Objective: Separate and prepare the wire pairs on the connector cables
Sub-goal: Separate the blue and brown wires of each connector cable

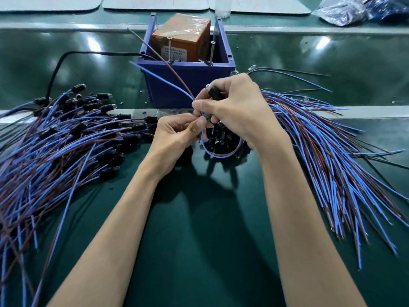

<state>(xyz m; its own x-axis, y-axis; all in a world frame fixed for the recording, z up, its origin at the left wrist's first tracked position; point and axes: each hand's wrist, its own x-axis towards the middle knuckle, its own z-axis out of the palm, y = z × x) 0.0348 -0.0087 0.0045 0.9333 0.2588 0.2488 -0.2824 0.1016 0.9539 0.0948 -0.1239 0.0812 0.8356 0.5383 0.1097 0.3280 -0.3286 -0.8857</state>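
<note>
Green bench mat (210,240): open surface runs between the forearms down to the lower frame edge. That is the only wide lane.

Left pile of connector cables (66,140): blue and brown wires spread to the left edge and are cut off there. Their black connector ends point toward centre.

Right pile of connector cables (332,156): wire tips fan toward the lower right, and some are cut by the right edge. The two piles hem in the hands on both sides.

Blue plastic bin (188,85): stands just behind the hands and holds a film-wrapped orange box (183,38).

A metal strip (365,111) crosses the bench beneath both piles.

Right hand (239,107): fingers curled round the black connector (215,94) of the held cable, thumb pressed on its wires.

Left hand (174,136): thumb and forefinger pinch the same wires just below the right thumb.

Held cable: raised above the mat in front of the bin.
- Its blue wire (159,77) and brown wire (155,49) rise up and to the left, splayed apart.
- A loop of both (221,154) hangs under the hands.

Hard to read:
- Heap of black connectors (221,134), mostly hidden by the hands.
- Box label print, too small.
- Plastic bag (354,9) at top right, cut off, with its dark blue contents blurred.
</note>
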